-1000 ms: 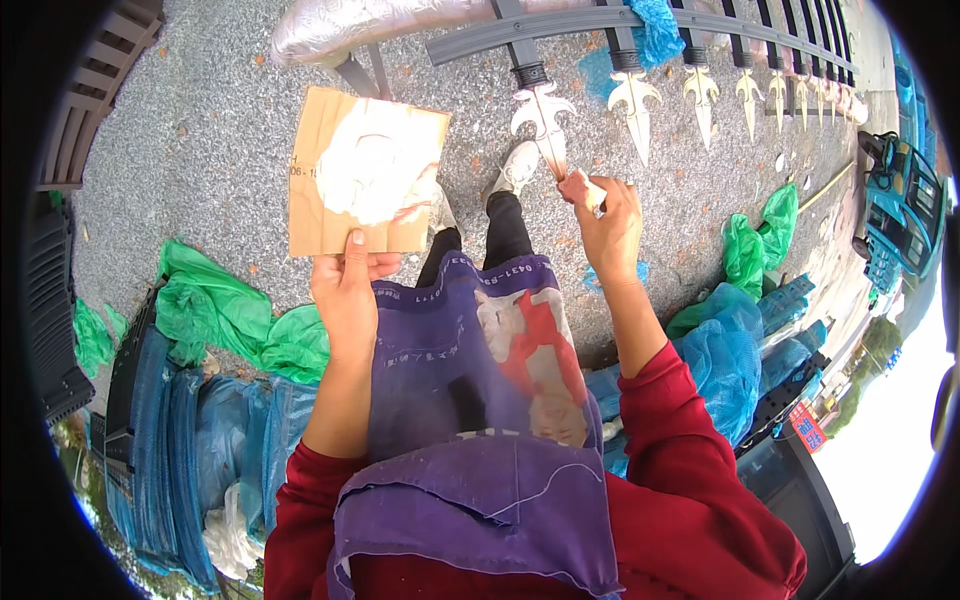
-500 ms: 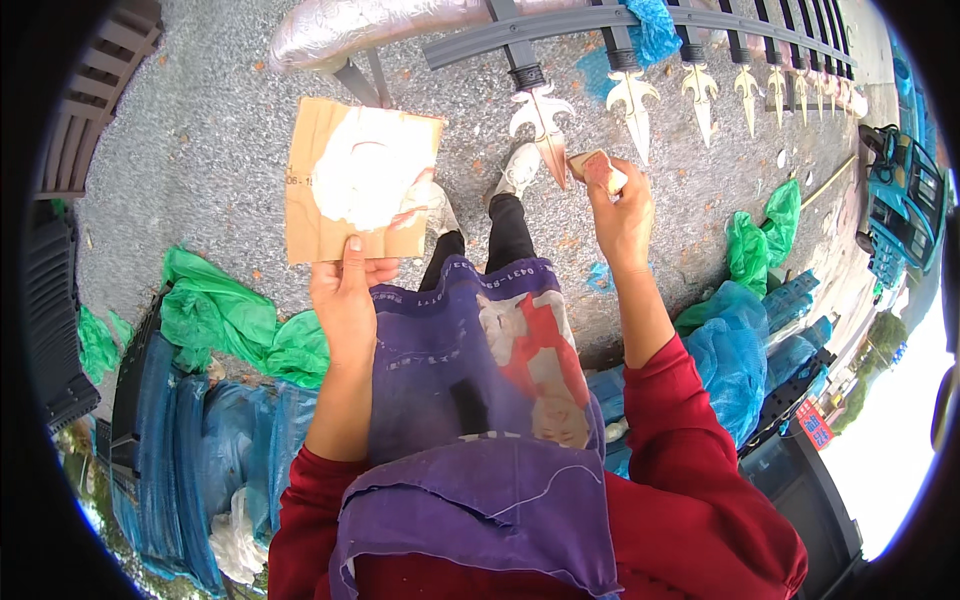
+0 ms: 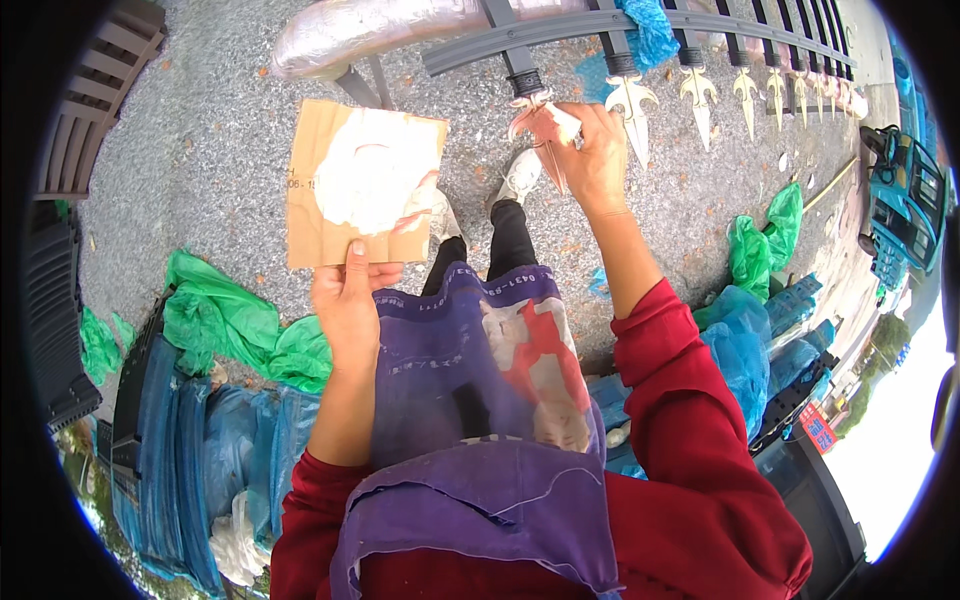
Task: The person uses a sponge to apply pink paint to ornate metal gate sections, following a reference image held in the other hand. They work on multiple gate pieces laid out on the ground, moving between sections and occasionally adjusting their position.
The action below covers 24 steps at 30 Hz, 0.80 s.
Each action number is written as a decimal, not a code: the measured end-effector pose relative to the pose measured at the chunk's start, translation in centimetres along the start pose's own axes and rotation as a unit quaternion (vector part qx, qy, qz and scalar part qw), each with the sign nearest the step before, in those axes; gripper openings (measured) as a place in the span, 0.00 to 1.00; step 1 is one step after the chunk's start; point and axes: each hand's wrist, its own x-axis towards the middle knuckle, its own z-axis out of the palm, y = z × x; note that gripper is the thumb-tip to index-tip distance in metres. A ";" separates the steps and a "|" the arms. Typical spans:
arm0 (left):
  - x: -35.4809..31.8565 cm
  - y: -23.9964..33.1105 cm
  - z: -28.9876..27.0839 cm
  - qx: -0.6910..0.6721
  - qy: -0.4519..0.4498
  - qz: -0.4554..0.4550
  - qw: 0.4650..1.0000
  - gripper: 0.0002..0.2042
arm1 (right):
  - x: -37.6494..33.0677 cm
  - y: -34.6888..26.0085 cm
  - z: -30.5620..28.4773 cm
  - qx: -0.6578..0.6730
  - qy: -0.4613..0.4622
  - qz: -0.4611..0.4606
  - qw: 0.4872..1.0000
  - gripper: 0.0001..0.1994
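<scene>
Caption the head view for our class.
Left hand holds cardboard with white patch; right hand holds small block at a spear tip of a dark fence.

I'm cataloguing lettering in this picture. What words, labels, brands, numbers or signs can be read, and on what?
Cardboard sheet, in the left hand: dark print near its left edge; wording withheld.
Purple apron: pale letters and digits along its hem, wording withheld; smaller print nearby, too blurred to read.
Red sign, far right: pale characters, too small to read.
</scene>
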 end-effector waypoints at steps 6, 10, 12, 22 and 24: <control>0.0 -0.4 -0.6 0.007 -0.002 -0.010 1.000 0.14 | 0.1 1.9 -0.8 -0.008 0.037 0.130 0.991 0.11; 0.1 -0.2 -0.6 -0.002 0.004 -0.002 1.000 0.14 | -0.3 2.7 0.0 0.068 -0.011 0.197 0.978 0.11; 0.0 -0.3 -0.6 -0.004 0.006 0.000 1.000 0.14 | -0.3 2.8 -0.9 0.167 0.016 0.251 0.953 0.11; -0.2 -0.1 -0.4 -0.014 0.000 -0.002 1.000 0.14 | -5.5 -3.3 2.6 0.064 -0.053 0.070 0.994 0.13; 0.0 -0.6 -0.8 -0.003 0.007 -0.014 1.000 0.14 | -5.1 -3.4 1.7 0.088 -0.018 0.129 0.988 0.13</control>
